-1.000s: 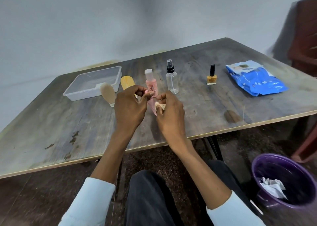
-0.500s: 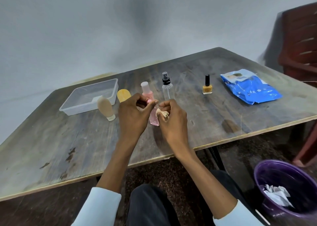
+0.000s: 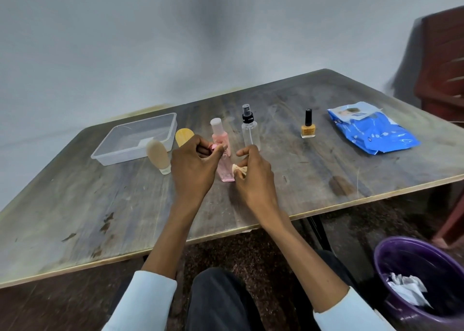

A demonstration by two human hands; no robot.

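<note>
While your right hand (image 3: 253, 180) is pinching a small cotton wad (image 3: 239, 169) between thumb and curled fingers, you are holding your left hand (image 3: 192, 172) just beside it above the table (image 3: 125, 217), apart by a narrow gap. The left fingers are curling inward with the thumb tip meeting them, and a pink spot is showing there. I cannot tell whether that is a painted nail or some small thing being gripped, so I am leaving the left grip undecided.

The wad is looking yellowish and stained, which suggests you are well into wiping rather than just starting. At this instant it is not touching the left fingertips. The pink bottle (image 3: 221, 136) is standing capped on the table between and behind your hands, so no liquid is being poured now. The spray bottle (image 3: 249, 132) and the nail polish bottle (image 3: 308, 128) are standing shut farther back, well apart from your hands.

Judging from this, you are partway through: the wad is in use, yet pink is showing at the left fingertips, so more wiping is probably waiting. The wad is also waiting to be dropped; the purple bin (image 3: 391, 255) by your right knee is already holding crumpled paper (image 3: 406, 290). How many nails are done I cannot say, since the curled fingers are hiding them.
</note>
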